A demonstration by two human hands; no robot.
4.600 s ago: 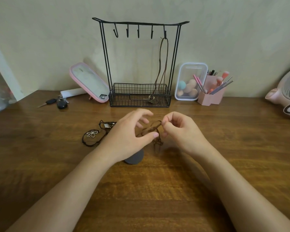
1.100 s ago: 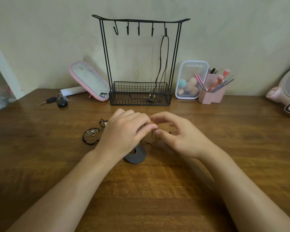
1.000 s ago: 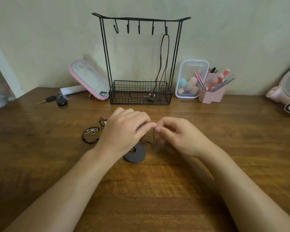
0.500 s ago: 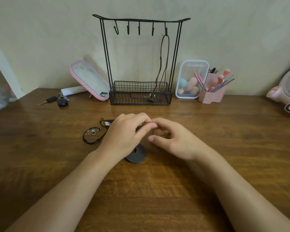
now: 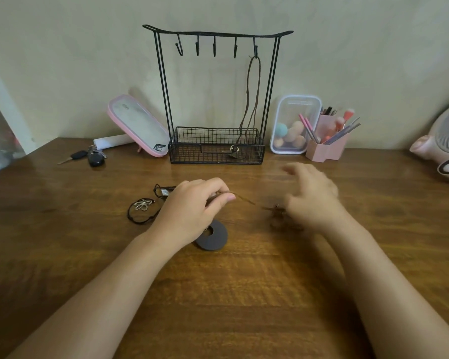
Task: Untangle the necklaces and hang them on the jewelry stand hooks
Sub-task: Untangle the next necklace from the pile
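Observation:
A black wire jewelry stand (image 5: 215,37) with several hooks stands at the back of the table; one brown cord necklace (image 5: 252,94) hangs from its rightmost hook into the basket. My left hand (image 5: 192,211) pinches a thin brown cord (image 5: 244,199) stretched toward my right hand (image 5: 311,198), which is blurred, with a small brown bundle (image 5: 278,212) at its thumb side. Under my left wrist lies a dark round ring pendant (image 5: 214,238). A black cord necklace with a silver flower pendant (image 5: 142,205) lies to the left.
A pink mirror (image 5: 138,125) leans left of the stand, with keys (image 5: 88,158) beside it. A clear box of sponges (image 5: 293,125) and a pink brush holder (image 5: 327,146) stand to the right. A pink fan (image 5: 443,149) sits at the far right edge.
My right hand has pulled away to the right, drawing the brown cord out from my left hand's pinch. My left hand stays in place.

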